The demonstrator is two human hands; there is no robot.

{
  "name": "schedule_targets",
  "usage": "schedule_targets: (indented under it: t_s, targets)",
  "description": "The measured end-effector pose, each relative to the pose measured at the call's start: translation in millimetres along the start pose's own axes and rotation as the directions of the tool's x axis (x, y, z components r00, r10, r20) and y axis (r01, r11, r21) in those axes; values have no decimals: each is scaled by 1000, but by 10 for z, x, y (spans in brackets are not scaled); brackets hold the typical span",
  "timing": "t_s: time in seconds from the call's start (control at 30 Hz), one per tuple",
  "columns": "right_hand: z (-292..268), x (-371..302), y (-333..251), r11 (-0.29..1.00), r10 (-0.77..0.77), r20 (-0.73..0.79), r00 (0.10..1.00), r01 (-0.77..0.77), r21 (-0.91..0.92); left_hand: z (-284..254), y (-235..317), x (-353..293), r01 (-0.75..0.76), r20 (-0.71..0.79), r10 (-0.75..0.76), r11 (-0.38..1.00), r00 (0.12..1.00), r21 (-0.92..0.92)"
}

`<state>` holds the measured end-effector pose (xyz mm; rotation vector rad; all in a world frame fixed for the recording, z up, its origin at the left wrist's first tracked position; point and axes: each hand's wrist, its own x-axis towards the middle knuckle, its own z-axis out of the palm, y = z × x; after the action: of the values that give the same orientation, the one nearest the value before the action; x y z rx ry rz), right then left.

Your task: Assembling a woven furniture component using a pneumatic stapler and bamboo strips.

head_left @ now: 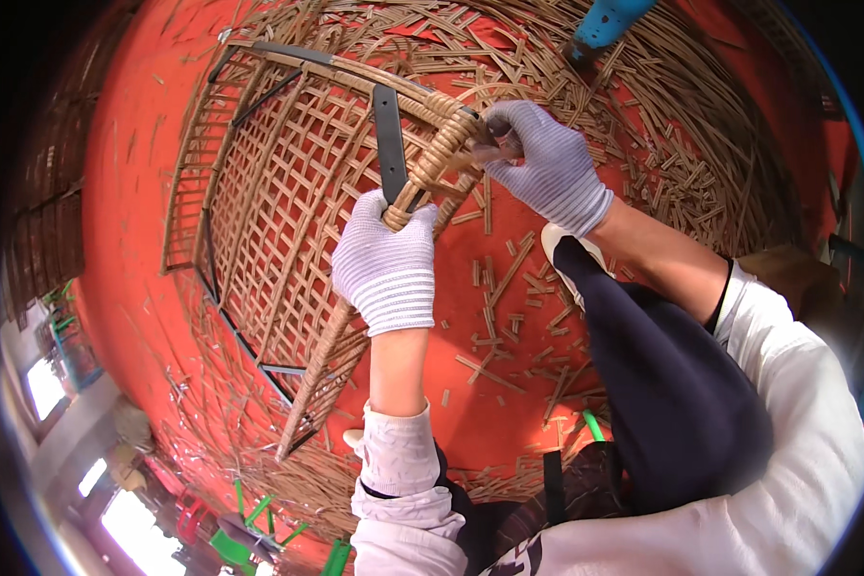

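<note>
Gloves at frame centre: left hand (386,266) fisted round wrapped rim (430,165) running up-right; right hand (542,163), just beyond, pinches cane strand (487,137) at wrap's upper end.

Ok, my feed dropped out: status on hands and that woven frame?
Left hand gripping the wrapped rim. Right hand pinching the cane strand at the wrap. Woven frame tilted on the red floor. Cane offcuts scattered around, none blocking.

A red floor (134,192) strewn with cut rattan strips (509,278), with a woven rattan frame (278,192) resting on it.
</note>
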<state>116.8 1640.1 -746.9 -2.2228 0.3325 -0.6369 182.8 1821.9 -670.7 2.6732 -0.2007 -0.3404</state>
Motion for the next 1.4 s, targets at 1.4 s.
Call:
schedule_targets:
  t_s: [1.4]
  targets:
    - [524, -636, 945, 962, 112, 258, 960, -39, -270, 1432, -559, 57, -62, 140, 39, 985, 989, 159]
